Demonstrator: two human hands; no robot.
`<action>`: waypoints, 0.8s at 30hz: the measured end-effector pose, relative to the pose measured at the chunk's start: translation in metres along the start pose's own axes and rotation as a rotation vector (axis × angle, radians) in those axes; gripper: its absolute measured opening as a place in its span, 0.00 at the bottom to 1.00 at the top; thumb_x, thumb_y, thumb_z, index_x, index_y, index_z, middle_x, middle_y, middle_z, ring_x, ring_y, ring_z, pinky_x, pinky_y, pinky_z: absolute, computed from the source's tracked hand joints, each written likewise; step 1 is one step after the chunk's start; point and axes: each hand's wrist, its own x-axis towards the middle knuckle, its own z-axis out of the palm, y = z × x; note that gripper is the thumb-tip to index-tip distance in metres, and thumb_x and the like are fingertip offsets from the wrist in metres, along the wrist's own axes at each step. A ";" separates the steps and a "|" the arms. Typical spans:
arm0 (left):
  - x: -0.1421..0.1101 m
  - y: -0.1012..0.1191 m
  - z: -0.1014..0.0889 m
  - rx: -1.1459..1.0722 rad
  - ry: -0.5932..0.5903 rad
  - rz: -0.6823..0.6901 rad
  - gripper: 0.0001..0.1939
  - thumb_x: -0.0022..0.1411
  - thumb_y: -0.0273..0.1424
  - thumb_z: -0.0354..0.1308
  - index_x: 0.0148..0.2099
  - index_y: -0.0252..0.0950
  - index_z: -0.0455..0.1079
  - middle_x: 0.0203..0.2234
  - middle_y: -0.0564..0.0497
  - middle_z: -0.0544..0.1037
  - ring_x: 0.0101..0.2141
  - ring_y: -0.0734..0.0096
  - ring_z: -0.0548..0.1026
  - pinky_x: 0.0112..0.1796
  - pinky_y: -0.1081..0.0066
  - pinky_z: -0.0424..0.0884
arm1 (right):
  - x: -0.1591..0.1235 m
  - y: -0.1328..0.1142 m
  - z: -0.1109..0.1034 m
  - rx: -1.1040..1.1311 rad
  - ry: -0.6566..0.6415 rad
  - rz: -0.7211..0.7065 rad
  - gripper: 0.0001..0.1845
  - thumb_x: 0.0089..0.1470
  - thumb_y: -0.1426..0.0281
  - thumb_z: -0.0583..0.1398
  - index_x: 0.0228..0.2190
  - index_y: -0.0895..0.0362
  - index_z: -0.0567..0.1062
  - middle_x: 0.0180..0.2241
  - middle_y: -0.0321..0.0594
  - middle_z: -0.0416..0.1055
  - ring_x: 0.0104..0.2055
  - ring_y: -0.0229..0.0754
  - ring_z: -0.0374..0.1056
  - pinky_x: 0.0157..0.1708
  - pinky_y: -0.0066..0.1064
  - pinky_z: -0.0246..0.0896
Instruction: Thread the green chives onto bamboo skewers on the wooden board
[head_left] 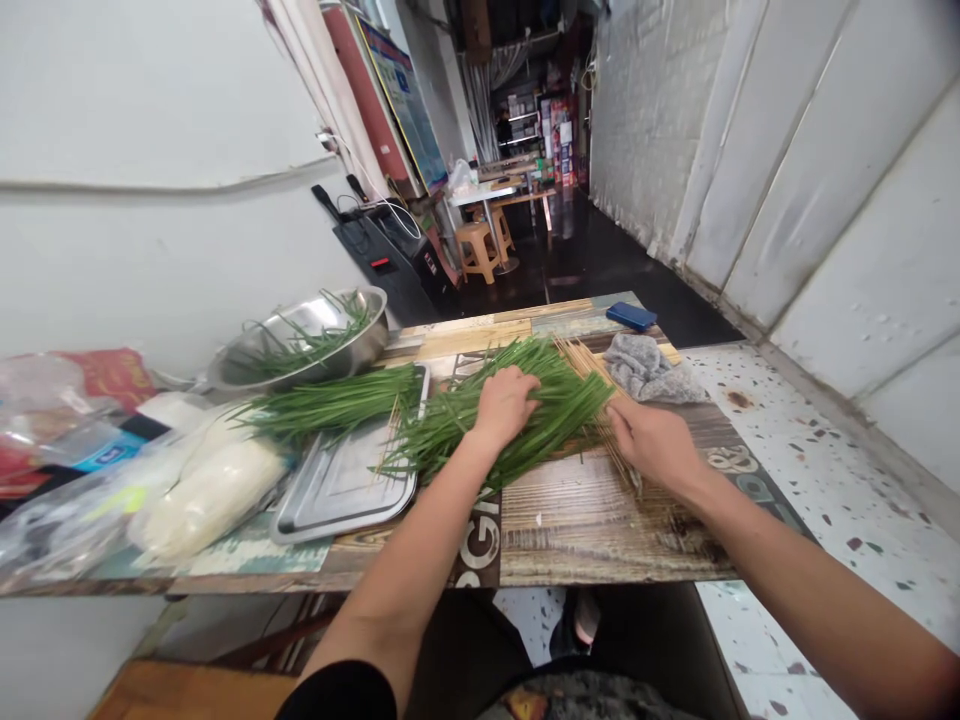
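Observation:
A loose heap of green chives (555, 375) lies across the middle of the table. On top of it rests my left hand (506, 405), its fingers curled into the leaves. Thin bamboo skewers (576, 356) lie in a bundle along the heap's right end. Over that bundle my right hand (654, 442) is closed with its fingertips among the skewers, partly hidden; how many it grips I cannot tell. To the left, a metal tray (345, 500) carries a neater bunch of chives (337, 400), with a few skewers at their right end.
Behind the tray stands a steel bowl (375, 318) with more chives. Plastic bags (206, 490) cover the table's left end. A grey cloth (641, 365) and a dark blue box (631, 316) lie at the far right. Stools (476, 250) and another table stand farther back.

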 end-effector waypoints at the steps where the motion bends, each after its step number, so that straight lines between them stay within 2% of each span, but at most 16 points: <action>1: 0.002 0.003 0.004 0.014 0.030 -0.062 0.12 0.56 0.34 0.58 0.43 0.39 0.71 0.38 0.46 0.70 0.44 0.61 0.67 0.43 0.64 0.63 | 0.000 0.000 0.001 0.004 0.001 -0.010 0.18 0.58 0.65 0.46 0.32 0.58 0.73 0.23 0.41 0.73 0.21 0.37 0.63 0.23 0.28 0.40; 3: 0.004 0.007 0.006 0.037 0.062 -0.127 0.11 0.56 0.33 0.58 0.43 0.39 0.71 0.38 0.45 0.70 0.44 0.60 0.66 0.43 0.62 0.63 | 0.000 0.001 0.003 0.013 0.004 -0.027 0.19 0.59 0.65 0.45 0.31 0.58 0.73 0.23 0.41 0.73 0.22 0.37 0.64 0.23 0.28 0.41; 4: 0.004 0.007 0.005 0.031 0.056 -0.115 0.11 0.56 0.33 0.59 0.43 0.38 0.71 0.39 0.45 0.70 0.44 0.59 0.66 0.43 0.62 0.63 | 0.000 0.001 0.003 0.017 0.002 -0.030 0.19 0.59 0.65 0.45 0.32 0.58 0.73 0.24 0.41 0.73 0.22 0.37 0.64 0.23 0.28 0.42; 7: 0.001 0.000 -0.005 -0.084 0.024 0.036 0.14 0.56 0.35 0.59 0.44 0.38 0.72 0.39 0.45 0.72 0.43 0.62 0.68 0.44 0.64 0.63 | 0.001 0.002 0.004 0.013 -0.052 0.012 0.18 0.59 0.65 0.45 0.33 0.57 0.72 0.25 0.41 0.74 0.24 0.38 0.66 0.24 0.28 0.43; 9: -0.002 -0.006 -0.010 -0.178 0.070 0.106 0.13 0.58 0.36 0.56 0.44 0.37 0.72 0.38 0.46 0.73 0.42 0.65 0.69 0.44 0.66 0.63 | 0.003 0.001 0.004 0.002 -0.124 0.078 0.16 0.59 0.65 0.46 0.36 0.57 0.71 0.25 0.41 0.74 0.25 0.39 0.67 0.24 0.28 0.43; 11: -0.005 -0.009 -0.011 -0.211 0.154 0.094 0.12 0.62 0.36 0.52 0.42 0.38 0.74 0.36 0.47 0.75 0.40 0.66 0.69 0.44 0.66 0.62 | 0.004 0.002 0.003 -0.006 -0.199 0.141 0.14 0.59 0.66 0.47 0.37 0.57 0.70 0.25 0.41 0.74 0.25 0.39 0.67 0.24 0.28 0.43; 13: -0.008 -0.007 -0.007 -0.189 0.177 0.083 0.12 0.63 0.35 0.50 0.39 0.39 0.75 0.34 0.48 0.75 0.39 0.66 0.69 0.43 0.64 0.61 | 0.005 0.002 0.003 -0.014 -0.236 0.171 0.13 0.58 0.66 0.48 0.36 0.57 0.70 0.26 0.42 0.74 0.27 0.40 0.68 0.24 0.29 0.43; 17: -0.011 0.000 0.002 -0.124 0.111 0.120 0.12 0.63 0.36 0.50 0.38 0.40 0.75 0.35 0.47 0.75 0.39 0.64 0.67 0.41 0.63 0.58 | 0.004 0.000 -0.001 -0.006 -0.187 0.181 0.13 0.57 0.66 0.49 0.35 0.56 0.71 0.28 0.41 0.75 0.29 0.40 0.68 0.24 0.29 0.41; 24: -0.005 0.013 0.002 0.006 0.110 0.157 0.12 0.62 0.36 0.51 0.40 0.42 0.75 0.36 0.46 0.72 0.41 0.61 0.64 0.39 0.61 0.56 | 0.004 -0.004 -0.007 0.001 -0.188 0.198 0.11 0.53 0.67 0.52 0.30 0.57 0.72 0.25 0.39 0.74 0.26 0.38 0.66 0.23 0.28 0.41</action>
